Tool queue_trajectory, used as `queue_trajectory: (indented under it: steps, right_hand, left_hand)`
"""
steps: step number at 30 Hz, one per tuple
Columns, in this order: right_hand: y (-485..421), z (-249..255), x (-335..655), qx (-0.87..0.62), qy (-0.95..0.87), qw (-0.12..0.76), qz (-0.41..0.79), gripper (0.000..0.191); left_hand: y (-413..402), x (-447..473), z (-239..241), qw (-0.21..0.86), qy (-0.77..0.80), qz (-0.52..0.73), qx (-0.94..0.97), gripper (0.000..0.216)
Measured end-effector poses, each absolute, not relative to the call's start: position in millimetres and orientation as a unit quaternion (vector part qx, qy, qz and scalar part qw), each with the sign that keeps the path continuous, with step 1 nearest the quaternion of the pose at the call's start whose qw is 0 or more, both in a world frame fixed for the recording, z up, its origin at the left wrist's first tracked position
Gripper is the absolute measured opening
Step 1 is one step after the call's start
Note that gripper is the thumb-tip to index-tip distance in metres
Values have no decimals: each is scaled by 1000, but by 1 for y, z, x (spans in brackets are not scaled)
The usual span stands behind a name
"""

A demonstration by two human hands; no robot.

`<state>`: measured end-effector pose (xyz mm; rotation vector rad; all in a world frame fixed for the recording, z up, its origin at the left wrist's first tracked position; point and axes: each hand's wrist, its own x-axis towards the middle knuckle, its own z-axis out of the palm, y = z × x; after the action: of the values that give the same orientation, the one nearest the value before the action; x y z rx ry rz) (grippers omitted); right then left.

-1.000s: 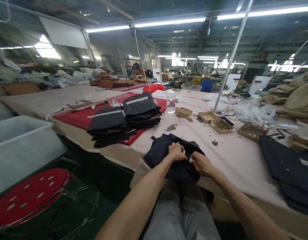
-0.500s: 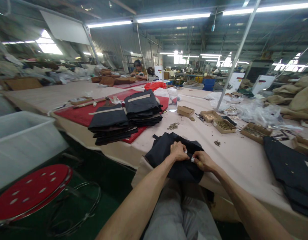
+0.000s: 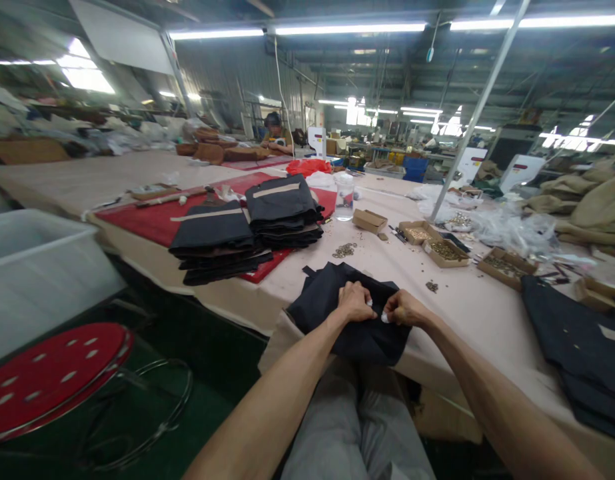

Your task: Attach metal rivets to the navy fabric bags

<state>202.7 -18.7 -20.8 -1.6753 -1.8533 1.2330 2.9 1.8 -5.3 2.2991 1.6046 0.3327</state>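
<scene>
A dark fabric piece, bag-like with an opening facing up, lies bunched at the table's front edge, partly over my lap. My left hand is closed on the cloth at its near side, with white wrapping on a fingertip. Across a small gap, my right hand pinches the same cloth at the right of the opening; white wrapping shows on its fingers too. Whether a small part sits between the fingertips is hidden. Beyond the cloth lies a small heap of metal rings.
Folded dark fabric stacks rest on a red board. Boxes of small metal parts and a clear jar stand farther back. More dark fabric lies right. A red stool and white bin are left. One person sits far back.
The view has shifted slightly. My right hand has turned a little and its fingers are more curled at the cloth. My left hand stays nearly in place.
</scene>
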Motion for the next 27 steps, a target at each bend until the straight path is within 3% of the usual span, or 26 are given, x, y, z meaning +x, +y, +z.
queue_trajectory:
  steps: [6, 14, 22, 27]
  right_hand:
    - [-37, -23, 205, -534, -746, 209, 338, 13]
    - [-45, -24, 204, -527, -796, 176, 239, 18]
    - [-46, -29, 202, -533, -795, 183, 224, 16]
    - [-31, -23, 198, -553, -761, 164, 296, 14]
  left_hand:
    - [4, 0, -11, 160, 551, 137, 807, 37]
    - [-1, -1, -7, 170, 552, 141, 804, 36]
    - [-2, -1, -7, 175, 547, 146, 806, 34]
    - [0, 1, -12, 168, 551, 150, 803, 33]
